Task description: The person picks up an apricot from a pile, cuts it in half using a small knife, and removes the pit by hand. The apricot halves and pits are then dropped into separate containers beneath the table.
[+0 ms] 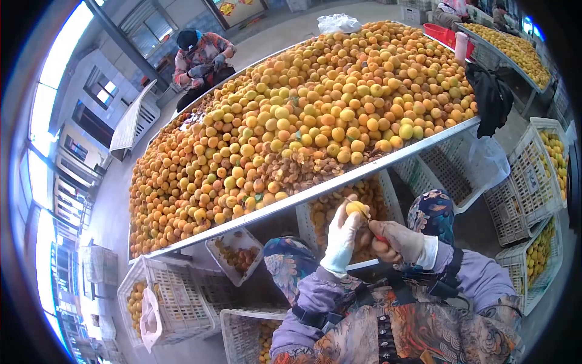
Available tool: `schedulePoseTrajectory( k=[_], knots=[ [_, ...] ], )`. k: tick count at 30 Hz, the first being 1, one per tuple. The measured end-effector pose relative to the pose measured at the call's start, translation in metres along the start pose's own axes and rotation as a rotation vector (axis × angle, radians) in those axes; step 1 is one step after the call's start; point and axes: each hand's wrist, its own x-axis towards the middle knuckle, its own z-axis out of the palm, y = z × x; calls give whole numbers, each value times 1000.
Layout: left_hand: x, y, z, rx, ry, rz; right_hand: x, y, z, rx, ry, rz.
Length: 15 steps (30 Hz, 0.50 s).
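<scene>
My left hand (341, 240), in a pale glove, is raised over my lap with its fingers closed on a yellow apricot (357, 208). Close beside it, my right hand (400, 240), also gloved, grips a small tool with a red handle (381, 238); it looks like a knife, though its blade is too small to make out. Below both hands, between my knees, stands a white crate (393, 197) holding apricot pieces. In front of me a metal-edged table (327, 187) bears a large heap of apricots (285, 121). Brown pits or scraps (306, 168) lie near its edge.
Plastic crates of apricots stand to my left (182, 297) and right (533, 176). A white basin (236, 255) sits under the table. A black garment (490, 97) hangs at the right corner. Across the table another person (203, 60) works with gloved hands.
</scene>
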Motion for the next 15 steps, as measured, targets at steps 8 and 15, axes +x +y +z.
schedulePoseTrajectory(
  k=[8, 15],
  knots=[
    [1, 6, 13, -287, 144, -266, 15, 31, 0, -75, 118, -140],
    [6, 4, 4, 26, 37, -49, 1, 1, 5, -68, 86, 19]
  ],
)
